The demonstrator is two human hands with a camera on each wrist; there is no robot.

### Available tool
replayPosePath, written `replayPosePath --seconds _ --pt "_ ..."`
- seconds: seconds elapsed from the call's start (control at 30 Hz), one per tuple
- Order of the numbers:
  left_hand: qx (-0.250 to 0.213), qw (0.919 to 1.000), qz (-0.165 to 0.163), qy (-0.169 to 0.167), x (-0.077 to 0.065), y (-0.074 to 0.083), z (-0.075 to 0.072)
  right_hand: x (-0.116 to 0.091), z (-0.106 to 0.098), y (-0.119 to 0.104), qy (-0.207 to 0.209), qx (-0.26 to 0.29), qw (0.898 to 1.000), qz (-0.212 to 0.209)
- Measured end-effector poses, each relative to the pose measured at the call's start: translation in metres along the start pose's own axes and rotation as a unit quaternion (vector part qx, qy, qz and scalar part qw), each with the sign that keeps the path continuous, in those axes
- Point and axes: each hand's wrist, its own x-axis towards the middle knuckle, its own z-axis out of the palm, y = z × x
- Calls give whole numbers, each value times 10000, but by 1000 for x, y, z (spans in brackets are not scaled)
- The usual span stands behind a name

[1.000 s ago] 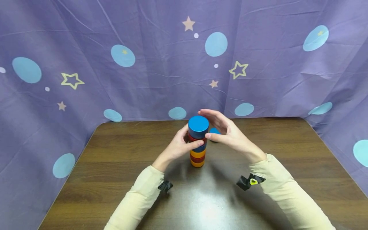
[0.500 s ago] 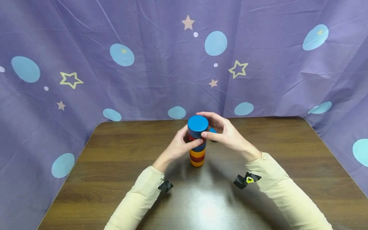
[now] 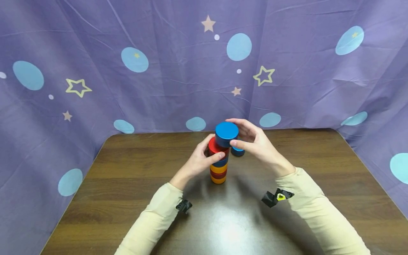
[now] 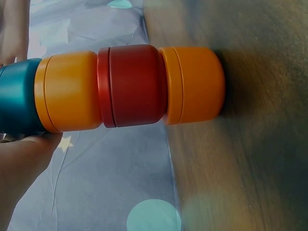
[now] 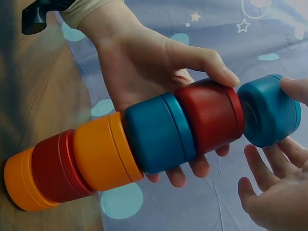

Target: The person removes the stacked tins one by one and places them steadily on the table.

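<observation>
A column of small round lidded tins stands upright on the table, several high. From the bottom run an orange tin, a dark red one, another orange tin, a blue tin and a bright red tin on top. My left hand grips the upper column, its thumb against the top red tin and its fingers behind. Pinched between thumb and fingers of my right hand is a second blue tin, tilted slightly and shifted right, overlapping the red top's right side in the head view.
Another blue tin sits on the wooden table just behind and right of the column. A purple curtain with stars and dots hangs along the table's far edge. Cameras are strapped at both wrists.
My right hand has closed on the topmost blue tin and moved it up and to the right off the column, baring the red tin's lid. My left hand keeps its grip in place.
</observation>
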Motion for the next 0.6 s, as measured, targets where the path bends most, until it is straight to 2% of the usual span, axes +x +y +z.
replayPosePath --seconds 0.2,0.33,0.47,0.6 --pt "37 10000 -91 -9 0 1 0 -3 -7 -4 200 96 9996 176" --pt "24 10000 -38 -8 0 1 1 -6 -13 -8 326 344 9984 306" --pt "-14 10000 19 -1 1 -1 2 -9 -17 -12 430 560 9969 339" --pt "-43 10000 -17 31 1 -1 1 -11 -21 -14 477 552 9968 324"
